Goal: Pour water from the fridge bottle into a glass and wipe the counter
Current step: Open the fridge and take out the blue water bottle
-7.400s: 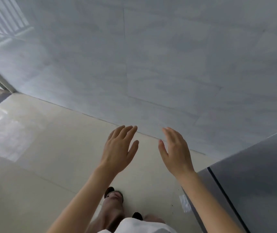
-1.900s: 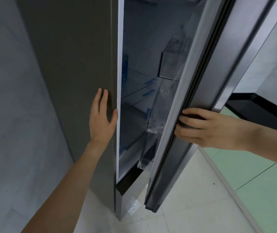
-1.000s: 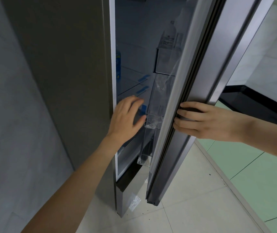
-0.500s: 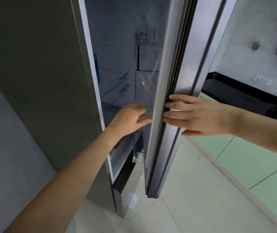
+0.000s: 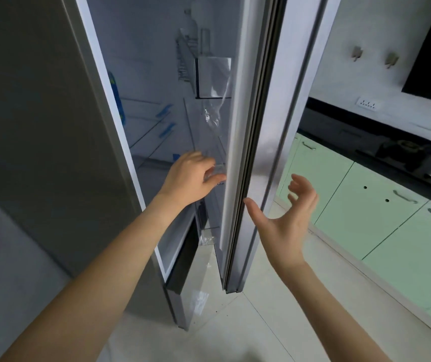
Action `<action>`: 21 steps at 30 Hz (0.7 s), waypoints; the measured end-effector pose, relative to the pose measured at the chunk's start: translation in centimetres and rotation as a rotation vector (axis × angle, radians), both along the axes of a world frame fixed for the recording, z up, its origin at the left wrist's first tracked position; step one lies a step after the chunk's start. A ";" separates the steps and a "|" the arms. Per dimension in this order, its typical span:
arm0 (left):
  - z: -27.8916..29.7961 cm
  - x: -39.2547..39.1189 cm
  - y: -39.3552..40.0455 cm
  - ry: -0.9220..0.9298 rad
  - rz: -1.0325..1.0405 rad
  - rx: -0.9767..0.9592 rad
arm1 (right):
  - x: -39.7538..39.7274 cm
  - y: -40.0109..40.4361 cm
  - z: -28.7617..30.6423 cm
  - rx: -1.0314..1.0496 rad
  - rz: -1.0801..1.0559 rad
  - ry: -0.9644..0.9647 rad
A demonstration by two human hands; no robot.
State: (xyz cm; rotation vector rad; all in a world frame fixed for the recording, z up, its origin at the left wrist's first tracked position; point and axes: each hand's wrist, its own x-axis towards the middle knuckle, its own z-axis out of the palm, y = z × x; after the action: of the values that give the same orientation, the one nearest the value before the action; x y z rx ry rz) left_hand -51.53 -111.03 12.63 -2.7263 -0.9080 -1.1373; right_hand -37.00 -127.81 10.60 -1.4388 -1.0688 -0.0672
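Observation:
The grey fridge [image 5: 52,142] stands partly open, its door [image 5: 269,121] swung out toward me. A clear water bottle [image 5: 191,24] stands high up in a door shelf inside. My left hand [image 5: 191,177] reaches into the gap and touches the inner edge of the door at a clear door bin [image 5: 209,137], fingers loosely bent. My right hand [image 5: 287,218] hangs free just right of the door's edge, palm up and fingers spread, holding nothing. No glass is in view.
Green cabinet doors [image 5: 381,212] with metal handles run along the right under a dark counter [image 5: 366,131]. A stove [image 5: 418,163] sits on the counter, a wall socket [image 5: 369,103] above it. Pale floor tiles [image 5: 235,330] lie below the door.
My right hand has let go of the door's edge and dropped away, open. The door has swung a little wider. My left hand stays at the door's inner edge.

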 end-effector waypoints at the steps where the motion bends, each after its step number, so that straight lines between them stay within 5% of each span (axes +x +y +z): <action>1: -0.1 0.3 -0.1 0.000 0.010 0.016 | -0.1 0.3 -0.7 -0.045 0.001 0.107; 6: -0.4 2.5 -0.6 -0.032 0.040 0.050 | 0.6 1.8 -3.0 -0.221 0.089 0.397; 21: -0.6 13.9 -2.1 -0.041 0.149 0.150 | 13.0 4.3 -4.9 -0.174 0.052 0.344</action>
State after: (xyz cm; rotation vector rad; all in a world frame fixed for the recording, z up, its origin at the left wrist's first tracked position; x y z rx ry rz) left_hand -37.64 -113.16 12.05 -2.4813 -0.9696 -1.1854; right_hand -23.95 -123.49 5.73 -1.5104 -0.8420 0.3080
